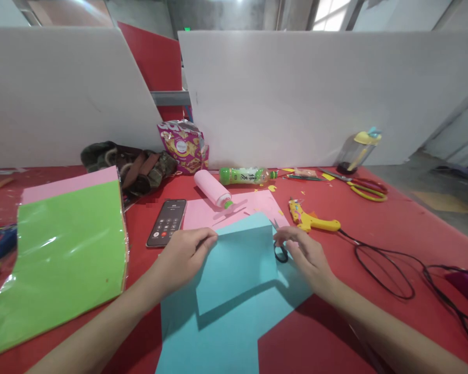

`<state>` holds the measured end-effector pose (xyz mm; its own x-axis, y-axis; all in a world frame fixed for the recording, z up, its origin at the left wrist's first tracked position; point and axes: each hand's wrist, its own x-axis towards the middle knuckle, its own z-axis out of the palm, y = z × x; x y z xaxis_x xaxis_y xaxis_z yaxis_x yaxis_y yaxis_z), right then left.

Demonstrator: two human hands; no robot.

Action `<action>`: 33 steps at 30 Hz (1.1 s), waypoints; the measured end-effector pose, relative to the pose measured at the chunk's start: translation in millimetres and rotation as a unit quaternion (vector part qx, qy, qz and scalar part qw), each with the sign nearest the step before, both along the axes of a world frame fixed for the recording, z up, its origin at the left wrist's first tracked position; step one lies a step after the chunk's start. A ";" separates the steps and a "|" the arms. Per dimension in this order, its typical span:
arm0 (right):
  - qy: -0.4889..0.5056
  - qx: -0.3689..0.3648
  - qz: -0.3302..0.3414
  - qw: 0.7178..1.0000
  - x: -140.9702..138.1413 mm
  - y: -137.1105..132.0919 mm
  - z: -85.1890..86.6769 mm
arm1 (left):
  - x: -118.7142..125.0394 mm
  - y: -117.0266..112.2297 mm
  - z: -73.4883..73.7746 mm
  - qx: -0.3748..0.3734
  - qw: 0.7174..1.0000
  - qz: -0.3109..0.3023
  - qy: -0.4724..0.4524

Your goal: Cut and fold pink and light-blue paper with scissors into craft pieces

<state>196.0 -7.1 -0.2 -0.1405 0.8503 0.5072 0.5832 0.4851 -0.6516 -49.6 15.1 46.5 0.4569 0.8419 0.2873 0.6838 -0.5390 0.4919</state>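
Note:
Between my hands a folded or loose flap of light blue paper (237, 265) is raised above a larger blue sheet (210, 343) on the red table. My left hand (187, 254) pinches the flap at its upper left edge. At the flap's right edge, my right hand (302, 252) has its fingers curled around small scissors (281, 254); the black handle loop shows below the fingers and the blade tips above them. A pink sheet (265, 200) lies beyond the blue paper, with a pink-wrapped bottle (211, 188) on it. A phone (166, 223) lies beside my left hand.
A yellow glue gun (312, 219) with a black cable lies right. Large red-and-yellow scissors (368, 189), a green-labelled bottle (244, 175), a snack bag (184, 146) and a yellow-lidded cup (359, 151) stand or lie behind. Green sheets (70, 249) lie left. White panels (315, 93) border the back.

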 end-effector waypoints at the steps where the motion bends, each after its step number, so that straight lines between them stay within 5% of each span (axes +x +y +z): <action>1: 0.002 0.005 0.001 1.000 -0.5 -0.6 -0.6 | 1.7 -0.4 -0.7 -0.015 1.000 -0.013 0.002; 8: -0.065 0.043 0.033 0.996 -6.6 -3.9 0.6 | 12.9 -8.3 -13.1 -0.049 0.995 -0.080 0.015; 20: -0.077 0.014 -0.007 0.997 -2.4 1.5 -3.2 | 7.8 0.4 -11.0 -0.071 0.997 0.014 -0.018; 33: -0.086 -0.040 -0.021 0.995 -1.0 3.0 -5.8 | 2.6 6.8 -11.2 -0.094 0.995 0.039 0.020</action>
